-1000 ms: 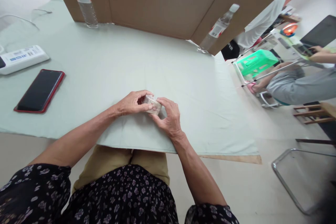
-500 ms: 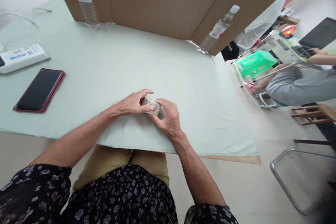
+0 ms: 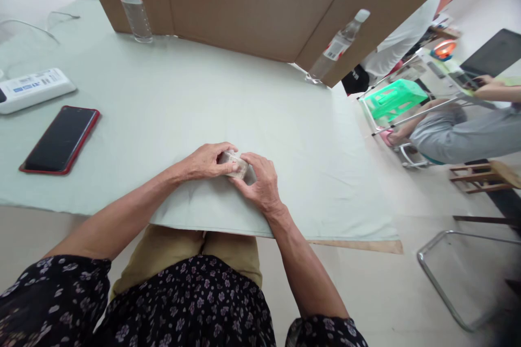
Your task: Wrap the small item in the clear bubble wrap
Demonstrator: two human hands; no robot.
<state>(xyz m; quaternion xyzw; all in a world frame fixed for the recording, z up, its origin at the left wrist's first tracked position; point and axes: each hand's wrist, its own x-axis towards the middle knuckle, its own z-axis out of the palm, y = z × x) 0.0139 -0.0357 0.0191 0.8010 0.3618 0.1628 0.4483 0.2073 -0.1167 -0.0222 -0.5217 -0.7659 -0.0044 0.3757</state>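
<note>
Between my two hands is a small whitish box-shaped object (image 3: 237,167) with faint markings, just above or on the cloth near the table's front edge. My left hand (image 3: 207,161) is closed round its left end, thumb across the near side and fingers at the far side. At the right end my right hand (image 3: 260,180) grips it between thumb and curled fingers. The fingers cover parts of the object, so its exact kind cannot be made out.
On the left of the cloth-covered table (image 3: 171,97) lie a red-cased phone (image 3: 60,140) and a white power strip (image 3: 36,89). Two water bottles (image 3: 136,8) (image 3: 338,46) stand against a cardboard panel (image 3: 244,5). At right are a green stool (image 3: 393,98) and a seated person (image 3: 468,133).
My left fingers have come down onto the far edge of the whitish object, where the forefinger was lifted before. My right hand has hardly moved.
</note>
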